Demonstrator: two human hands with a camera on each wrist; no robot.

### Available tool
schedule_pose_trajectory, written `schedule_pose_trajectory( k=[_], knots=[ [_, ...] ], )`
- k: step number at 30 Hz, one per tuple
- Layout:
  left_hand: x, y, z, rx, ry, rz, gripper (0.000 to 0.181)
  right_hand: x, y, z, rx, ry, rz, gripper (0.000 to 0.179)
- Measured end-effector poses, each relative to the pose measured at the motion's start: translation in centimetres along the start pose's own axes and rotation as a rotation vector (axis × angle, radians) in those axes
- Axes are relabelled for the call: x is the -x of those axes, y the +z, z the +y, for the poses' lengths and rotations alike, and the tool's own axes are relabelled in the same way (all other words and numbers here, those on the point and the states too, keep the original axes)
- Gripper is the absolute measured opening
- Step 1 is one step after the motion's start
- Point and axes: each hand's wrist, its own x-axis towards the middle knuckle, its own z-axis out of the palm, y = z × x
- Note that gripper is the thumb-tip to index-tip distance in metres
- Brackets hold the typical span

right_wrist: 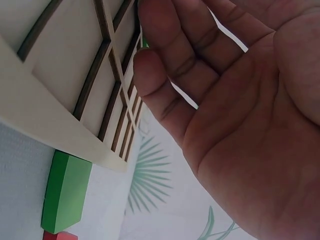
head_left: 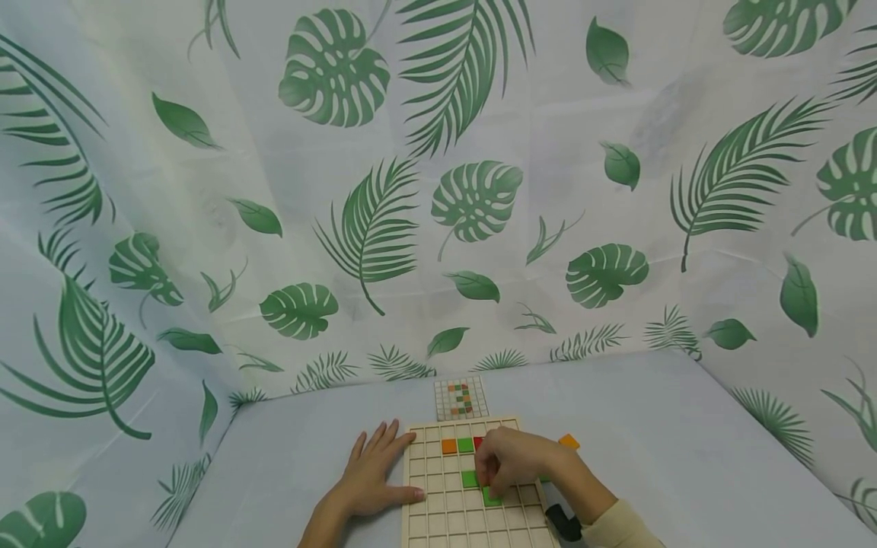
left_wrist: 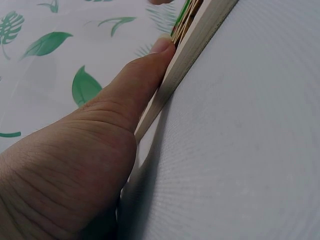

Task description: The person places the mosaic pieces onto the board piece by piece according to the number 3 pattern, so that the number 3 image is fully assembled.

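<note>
My left hand (head_left: 373, 476) lies with fingers spread at the left edge of a pale wooden grid board (head_left: 435, 525). Its thumb (left_wrist: 142, 75) rests on the board's rim. The right hand (head_left: 510, 460) is over the board's middle, fingers bent and tips pointing down, beside a green tile (head_left: 492, 497). Whether those fingertips pinch a tile is hidden by the hand itself. An orange tile (head_left: 448, 446), a green tile (head_left: 465, 444) and a partly covered red tile (head_left: 478, 441) form an upper row. Another green tile (head_left: 469, 479) sits left of the right fingertips.
A small pattern card (head_left: 461, 398) with a coloured grid lies behind the board. On the table's right side are a loose orange piece (head_left: 569, 441), a green block (right_wrist: 67, 192) and a red block (right_wrist: 61, 235). Leaf-printed sheeting (head_left: 541, 175) hangs behind.
</note>
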Motion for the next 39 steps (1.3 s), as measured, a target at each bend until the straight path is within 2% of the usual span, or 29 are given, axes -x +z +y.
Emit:
schedule_pose_trajectory(
  k=[17,32,39],
  knots=[
    [0.07,-0.03,0.02,0.011,-0.006,-0.002,0.103,0.09,0.15,-0.51,0.015,0.068,0.011,0.023],
    [-0.03,0.05,-0.01,0.009,-0.013,-0.007,0.103,0.41,0.26,-0.8,0.052,0.088,0.024,0.023],
    [0.0,0.13,-0.09,0.005,0.002,0.005,0.103,0.31,0.34,-0.63,0.097,0.088,0.033,0.024]
  ],
)
